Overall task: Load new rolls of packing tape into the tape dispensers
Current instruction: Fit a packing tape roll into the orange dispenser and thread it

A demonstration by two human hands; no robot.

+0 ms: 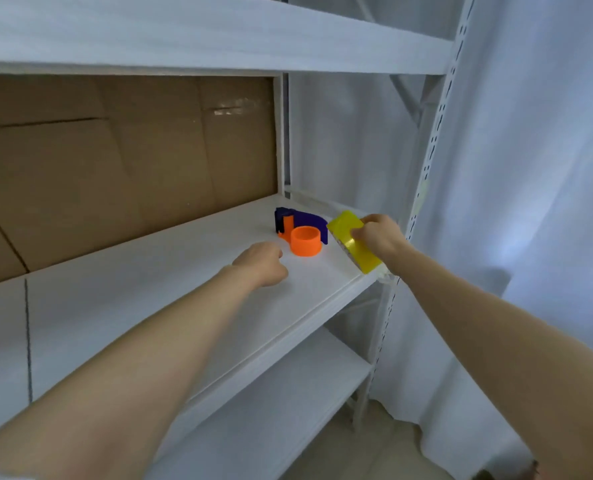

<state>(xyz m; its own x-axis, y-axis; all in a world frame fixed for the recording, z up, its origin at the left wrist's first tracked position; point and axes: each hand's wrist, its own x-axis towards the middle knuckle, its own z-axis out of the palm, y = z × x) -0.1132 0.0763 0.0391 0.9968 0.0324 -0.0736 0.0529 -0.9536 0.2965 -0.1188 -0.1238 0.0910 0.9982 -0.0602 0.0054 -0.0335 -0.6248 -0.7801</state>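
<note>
A tape dispenser (300,230) with a dark blue frame and an orange round hub lies on the white shelf (170,292), near its right end. My right hand (378,237) grips a yellow roll of packing tape (352,240) edge-on, just right of the dispenser and above the shelf's front right corner. My left hand (262,263) hovers or rests on the shelf just left of the orange hub, fingers curled under, holding nothing that I can see.
Brown cardboard (115,168) lines the back of the shelf. Another white shelf (184,32) sits above and a lower one (288,410) below. A perforated upright post (426,188) stands at the right, with white curtain (530,202) behind it.
</note>
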